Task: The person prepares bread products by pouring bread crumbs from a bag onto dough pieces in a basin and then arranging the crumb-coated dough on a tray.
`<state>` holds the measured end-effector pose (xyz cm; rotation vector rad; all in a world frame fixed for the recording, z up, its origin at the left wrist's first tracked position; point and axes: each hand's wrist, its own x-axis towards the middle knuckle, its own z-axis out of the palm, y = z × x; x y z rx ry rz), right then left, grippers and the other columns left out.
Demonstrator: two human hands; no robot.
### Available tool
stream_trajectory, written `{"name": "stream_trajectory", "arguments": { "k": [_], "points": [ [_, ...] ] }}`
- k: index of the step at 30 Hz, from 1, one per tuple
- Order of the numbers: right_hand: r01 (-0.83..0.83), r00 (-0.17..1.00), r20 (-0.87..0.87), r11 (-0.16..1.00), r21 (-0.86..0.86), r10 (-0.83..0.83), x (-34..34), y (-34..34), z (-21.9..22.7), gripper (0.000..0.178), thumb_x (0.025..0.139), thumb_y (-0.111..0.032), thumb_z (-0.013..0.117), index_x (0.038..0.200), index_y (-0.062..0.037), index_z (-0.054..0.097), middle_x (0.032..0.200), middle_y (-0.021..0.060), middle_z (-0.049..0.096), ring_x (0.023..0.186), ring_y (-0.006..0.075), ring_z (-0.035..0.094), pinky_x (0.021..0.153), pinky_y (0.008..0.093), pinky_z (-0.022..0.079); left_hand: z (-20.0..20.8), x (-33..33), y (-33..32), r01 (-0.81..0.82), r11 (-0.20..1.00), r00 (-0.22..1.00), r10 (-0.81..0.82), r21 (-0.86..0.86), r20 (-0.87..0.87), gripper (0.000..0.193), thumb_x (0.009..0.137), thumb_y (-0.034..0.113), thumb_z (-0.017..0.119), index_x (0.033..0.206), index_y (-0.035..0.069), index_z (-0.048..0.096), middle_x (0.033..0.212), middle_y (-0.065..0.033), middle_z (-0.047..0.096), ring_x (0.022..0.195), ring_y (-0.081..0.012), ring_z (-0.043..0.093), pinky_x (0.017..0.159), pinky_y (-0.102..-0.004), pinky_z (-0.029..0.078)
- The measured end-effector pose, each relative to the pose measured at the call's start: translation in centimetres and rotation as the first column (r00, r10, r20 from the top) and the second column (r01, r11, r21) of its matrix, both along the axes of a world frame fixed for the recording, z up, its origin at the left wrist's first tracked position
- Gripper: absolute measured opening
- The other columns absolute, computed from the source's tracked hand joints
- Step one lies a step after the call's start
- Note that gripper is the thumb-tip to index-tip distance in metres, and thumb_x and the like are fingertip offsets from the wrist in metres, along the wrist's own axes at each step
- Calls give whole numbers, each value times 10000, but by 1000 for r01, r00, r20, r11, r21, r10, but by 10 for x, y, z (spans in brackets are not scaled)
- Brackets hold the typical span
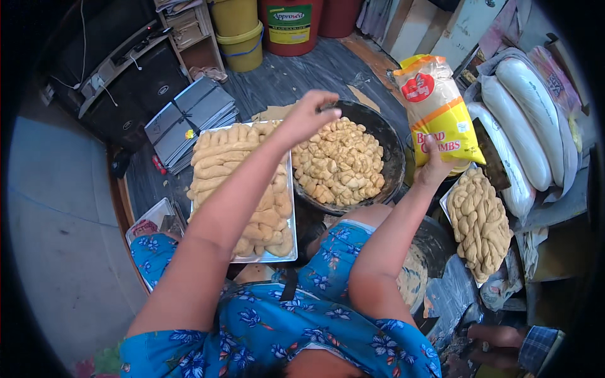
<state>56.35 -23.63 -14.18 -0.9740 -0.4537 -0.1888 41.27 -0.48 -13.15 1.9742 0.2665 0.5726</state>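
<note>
My right hand (435, 165) grips the lower end of a plump plastic bag (435, 110), yellow and orange with a tan middle, holding it upright. The thumb lies across its front. Above the far left rim of a dark round basin (396, 148), my left hand (309, 118) hovers with fingers and thumb apart and nothing visible between them. Small knobbly pieces of tan dough (340, 160) are heaped in the basin. Under my left forearm, a metal tray (293, 242) bears rows of long dough rolls (220, 154). Braided dough (482, 220) lies on another tray at the right.
Long white filled bags (523, 120) are stacked at the far right. A bundle of dark flat sheets (189, 116) lies left of the tray. Yellow buckets (242, 47) and a red bucket (293, 28) stand at the back. Another person's limb (498, 334) shows at lower right, beside plaid cloth.
</note>
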Motion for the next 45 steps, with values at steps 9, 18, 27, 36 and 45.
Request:
{"name": "stream_trajectory", "arguments": {
  "k": [9, 18, 27, 36, 45],
  "points": [
    [121, 992, -2, 960, -252, -125, -16, -14, 3, 640, 629, 81, 709, 1191, -21, 419, 1048, 109, 575, 904, 207, 606, 755, 314, 523, 55, 89, 8, 195, 938, 975, -216, 286, 45, 733, 757, 181, 664, 1395, 151, 305, 1386, -159, 330, 1279, -283, 362, 993, -373, 375],
    [184, 982, 122, 869, -459, -143, -2, -34, -6, 651, 550, 46, 804, 1122, 23, 495, 1013, 97, 593, 895, 170, 583, 796, 300, 481, 68, 139, -16, 255, 653, 961, -254, 713, -111, 709, 671, 315, 748, 1282, 127, 443, 1215, -159, 538, 1155, -317, 493, 968, -409, 383],
    [-19, 1000, -3, 938, -347, 19, -1, -36, -10, 672, 570, 109, 755, 1169, 44, 457, 1107, 110, 551, 929, 182, 574, 819, 305, 483, 24, 117, -27, 231, 914, 955, -278, 334, 100, 257, 728, 208, 664, 886, 20, 584, 887, -181, 627, 878, -350, 604, 723, -397, 466],
    [229, 937, 348, 821, -523, -40, 5, 12, -10, 553, 622, 28, 772, 1114, 15, 520, 1041, 93, 580, 966, 167, 542, 859, 302, 439, 17, 130, 15, -159, 930, 984, 125, 332, 123, 163, 708, 182, 636, 791, 41, 633, 805, -173, 632, 789, -339, 613, 665, -384, 470],
    [231, 960, 253, 849, -474, -120, 8, 63, -12, 554, 662, -16, 773, 1136, 16, 486, 1075, 116, 569, 968, 182, 560, 888, 313, 428, 48, 157, 24, -355, 821, 932, 273, 447, 239, 147, 706, 147, 606, 832, 85, 648, 757, -150, 636, 764, -346, 614, 673, -414, 482]
  ]
}}
